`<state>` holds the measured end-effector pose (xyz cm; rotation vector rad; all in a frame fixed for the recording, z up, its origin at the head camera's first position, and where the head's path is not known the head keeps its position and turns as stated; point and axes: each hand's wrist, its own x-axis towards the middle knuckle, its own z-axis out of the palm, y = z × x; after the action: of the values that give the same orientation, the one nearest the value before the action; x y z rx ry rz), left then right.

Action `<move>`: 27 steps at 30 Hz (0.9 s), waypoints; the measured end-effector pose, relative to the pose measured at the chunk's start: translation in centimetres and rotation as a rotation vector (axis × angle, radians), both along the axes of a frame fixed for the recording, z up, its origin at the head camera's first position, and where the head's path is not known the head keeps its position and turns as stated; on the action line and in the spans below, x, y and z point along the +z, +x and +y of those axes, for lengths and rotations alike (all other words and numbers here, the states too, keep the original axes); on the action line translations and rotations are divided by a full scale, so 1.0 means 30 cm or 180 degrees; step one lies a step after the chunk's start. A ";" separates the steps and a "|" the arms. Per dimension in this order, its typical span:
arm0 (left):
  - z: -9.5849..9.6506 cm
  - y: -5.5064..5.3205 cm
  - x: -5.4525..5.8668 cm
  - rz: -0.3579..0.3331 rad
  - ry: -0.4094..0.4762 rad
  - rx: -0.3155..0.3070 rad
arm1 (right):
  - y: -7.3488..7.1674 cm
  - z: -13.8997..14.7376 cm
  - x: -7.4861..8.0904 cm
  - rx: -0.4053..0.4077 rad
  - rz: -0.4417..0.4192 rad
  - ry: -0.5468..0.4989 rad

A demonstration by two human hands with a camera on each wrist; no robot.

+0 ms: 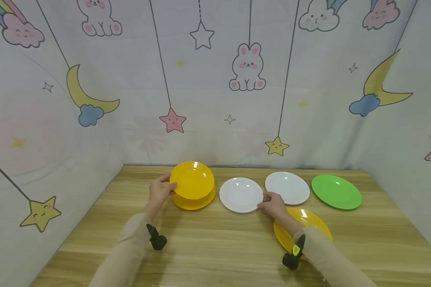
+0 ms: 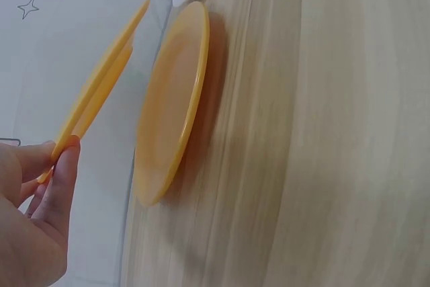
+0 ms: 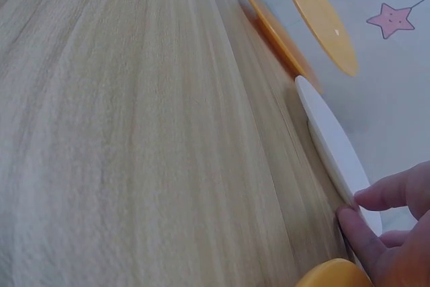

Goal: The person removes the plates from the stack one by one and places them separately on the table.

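My left hand (image 1: pixel 159 194) pinches the rim of a yellow plate (image 1: pixel 192 180) between thumb and fingers. In the left wrist view this plate (image 2: pixel 101 85) hangs tilted above a second yellow plate (image 2: pixel 173 102) on the table, with a gap between them. My right hand (image 1: pixel 273 205) pinches the right rim of a white plate (image 1: pixel 241 194), thumb on top and a finger below. The right wrist view shows that white plate (image 3: pixel 336 146) low over the tabletop; whether its far side touches the wood I cannot tell.
Another white plate (image 1: pixel 287 187) lies behind my right hand, and a green plate (image 1: pixel 336 191) sits further right. Under my right forearm is a third yellow plate (image 1: pixel 312 223), partly hidden. A patterned cloth (image 1: pixel 215 139) closes off the wooden table's (image 1: pixel 215 247) back and sides.
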<state>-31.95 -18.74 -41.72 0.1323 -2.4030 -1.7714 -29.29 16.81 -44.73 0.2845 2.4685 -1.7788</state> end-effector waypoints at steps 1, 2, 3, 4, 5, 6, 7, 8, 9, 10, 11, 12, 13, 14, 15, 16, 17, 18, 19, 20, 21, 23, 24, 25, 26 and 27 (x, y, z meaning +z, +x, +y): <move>-0.012 0.004 0.002 0.0005 -0.0001 -0.0002 | 0.000 0.000 0.000 0.0004 -0.0001 0.0010; -0.024 0.006 0.004 -0.0010 0.0001 0.0018 | 0.000 -0.001 0.000 0.0003 -0.0002 0.0023; -0.036 0.009 0.006 -0.0010 -0.0001 0.0028 | 0.000 -0.001 0.000 0.0007 0.0001 0.0033; -0.047 0.012 0.007 -0.0017 0.0006 0.0045 | 0.000 -0.001 0.000 -0.0002 -0.0001 0.0041; -0.058 0.014 0.008 -0.0023 0.0017 0.0052 | -0.001 -0.001 -0.001 -0.0003 0.0004 0.0048; -0.068 0.017 0.009 -0.0030 0.0023 0.0060 | 0.000 -0.001 -0.001 -0.0008 0.0006 0.0066; -0.078 0.019 0.009 -0.0032 0.0030 0.0071 | 0.000 -0.001 -0.001 0.0001 0.0012 0.0079; -0.086 0.022 0.010 -0.0053 0.0032 0.0091 | 0.000 -0.001 -0.002 -0.0004 0.0012 0.0103; -0.094 0.025 0.010 -0.0060 0.0031 0.0101 | -0.001 -0.001 -0.003 -0.0005 0.0013 0.0121; -0.103 0.027 0.010 -0.0076 0.0032 0.0108 | -0.001 -0.001 -0.002 -0.0013 0.0013 0.0137; -0.110 0.030 0.010 -0.0081 0.0031 0.0124 | 0.000 -0.002 -0.002 -0.0012 0.0017 0.0158; -0.117 0.033 0.010 -0.0081 0.0022 0.0144 | 0.000 -0.002 -0.001 -0.0008 0.0016 0.0181; -0.123 0.036 0.010 -0.0073 0.0024 0.0164 | 0.000 -0.002 0.000 -0.0010 0.0011 0.0192; -0.130 0.039 0.010 -0.0060 0.0029 0.0184 | 0.000 -0.002 0.000 -0.0006 0.0010 0.0208; -0.137 0.041 0.009 -0.0041 0.0035 0.0207 | 0.000 -0.002 0.001 -0.0004 0.0005 0.0215; -0.145 0.043 0.008 -0.0026 0.0051 0.0232 | 0.001 -0.002 0.003 0.0009 0.0004 0.0219; -0.152 0.046 0.007 -0.0007 0.0067 0.0257 | 0.001 -0.002 0.004 0.0013 -0.0008 0.0224; -0.161 0.047 0.006 0.0005 0.0068 0.0273 | 0.002 -0.001 0.005 0.0018 -0.0020 0.0226; -0.168 0.048 0.005 0.0009 0.0073 0.0296 | 0.003 -0.001 0.006 0.0018 -0.0025 0.0227; -0.176 0.049 0.003 -0.0004 0.0080 0.0320 | 0.002 0.000 0.006 0.0021 -0.0028 0.0228; -0.184 0.050 0.000 -0.0024 0.0083 0.0360 | 0.002 0.000 0.006 0.0019 -0.0033 0.0228; -0.199 0.051 -0.006 -0.0076 0.0087 0.0455 | 0.002 0.000 0.005 0.0019 -0.0030 0.0238; -0.206 0.052 -0.008 -0.0096 0.0082 0.0507 | 0.002 0.000 0.005 0.0017 -0.0021 0.0242; -0.213 0.053 -0.010 -0.0115 0.0090 0.0566 | 0.003 0.000 0.005 0.0018 -0.0010 0.0249; -0.220 0.054 -0.012 -0.0137 0.0096 0.0619 | 0.002 0.000 0.004 0.0012 -0.0003 0.0254; -0.227 0.055 -0.013 -0.0149 0.0102 0.0666 | 0.002 -0.001 0.003 0.0018 0.0011 0.0260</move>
<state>-30.29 -25.56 -42.12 0.4173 -2.2954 -1.7298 -29.23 16.79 -44.64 0.2800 2.5456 -1.6803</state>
